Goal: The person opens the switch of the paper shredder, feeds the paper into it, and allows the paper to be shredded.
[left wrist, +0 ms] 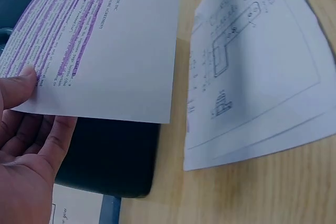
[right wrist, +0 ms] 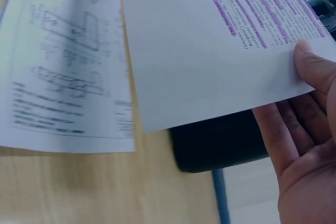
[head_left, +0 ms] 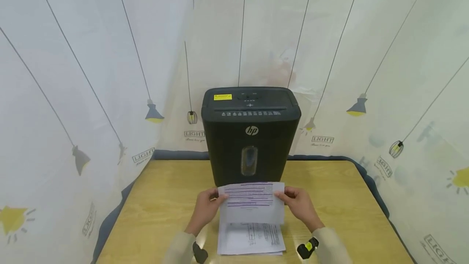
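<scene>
Both hands hold up one sheet of paper [head_left: 253,211] by its two side edges, just in front of a black HP paper shredder [head_left: 227,150]. Purple highlighter covers many of its printed lines. The left hand [head_left: 207,207] pinches the left edge, its thumb on the printed face and its fingers behind, as the left wrist view shows. On the opposite edge the right hand [head_left: 298,205] does the same, with thumb in front in the right wrist view. Below the held sheet lies a stack of papers [head_left: 249,243] with printed drawings and text, partly covered by it.
The wooden table [head_left: 165,199] carries the shredder towards its back edge. Along the shredder's top runs a feed slot [head_left: 253,109], with a yellow label [head_left: 222,97] behind it. A white cloth backdrop [head_left: 271,31] printed with lamps encloses the back and sides.
</scene>
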{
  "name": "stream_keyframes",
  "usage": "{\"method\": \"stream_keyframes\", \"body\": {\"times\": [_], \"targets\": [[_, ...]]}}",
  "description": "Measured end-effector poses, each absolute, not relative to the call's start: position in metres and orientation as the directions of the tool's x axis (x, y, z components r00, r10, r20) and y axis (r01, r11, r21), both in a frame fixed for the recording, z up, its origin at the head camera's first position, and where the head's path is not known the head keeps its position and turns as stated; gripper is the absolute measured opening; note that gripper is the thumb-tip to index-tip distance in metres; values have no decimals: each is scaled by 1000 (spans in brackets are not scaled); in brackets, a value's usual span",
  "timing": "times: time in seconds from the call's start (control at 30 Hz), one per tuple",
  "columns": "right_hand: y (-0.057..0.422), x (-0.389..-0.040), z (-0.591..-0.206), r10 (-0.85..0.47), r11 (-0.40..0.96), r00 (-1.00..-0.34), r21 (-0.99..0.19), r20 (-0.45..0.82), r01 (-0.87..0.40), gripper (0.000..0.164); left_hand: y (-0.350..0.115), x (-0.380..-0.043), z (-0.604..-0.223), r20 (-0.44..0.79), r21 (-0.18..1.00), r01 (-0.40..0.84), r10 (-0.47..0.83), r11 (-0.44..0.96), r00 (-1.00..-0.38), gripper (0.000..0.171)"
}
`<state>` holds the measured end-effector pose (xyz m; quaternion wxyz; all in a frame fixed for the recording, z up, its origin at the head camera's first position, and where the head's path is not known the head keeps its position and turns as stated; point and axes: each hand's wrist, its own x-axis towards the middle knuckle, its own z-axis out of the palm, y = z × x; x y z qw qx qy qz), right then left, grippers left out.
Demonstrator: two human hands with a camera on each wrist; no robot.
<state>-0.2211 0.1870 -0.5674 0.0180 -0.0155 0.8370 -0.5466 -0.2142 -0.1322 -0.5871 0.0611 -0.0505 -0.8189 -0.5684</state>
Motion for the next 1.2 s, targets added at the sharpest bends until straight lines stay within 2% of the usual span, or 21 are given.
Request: {"method": "stream_keyframes", "body": {"times": [0.17,0.33,0.6,0.9,1.2], "targets": [[187,-231,-549,-56,431,-998,-902,4,-28,25,-131,-224,-570,158,932,148,-6,331,-987,15],[189,-238,-533,-75,402,-997,-915,0,-31,33,-130,-233,-553,159,928,145,-14,344,-987,16],[192,-247,-512,-108,373,-990,-919,95,-129,30,-129,-243,-527,264,902,242,-14,357,-964,13],[190,-247,-488,-93,418,-995,-905,47,-82,39,-133,-245,-505,263,904,238,-24,355,-964,12],[193,-258,-465,-134,414,-970,-879,201,-239,29,-133,-253,-476,363,849,326,-12,415,-932,15]]}}
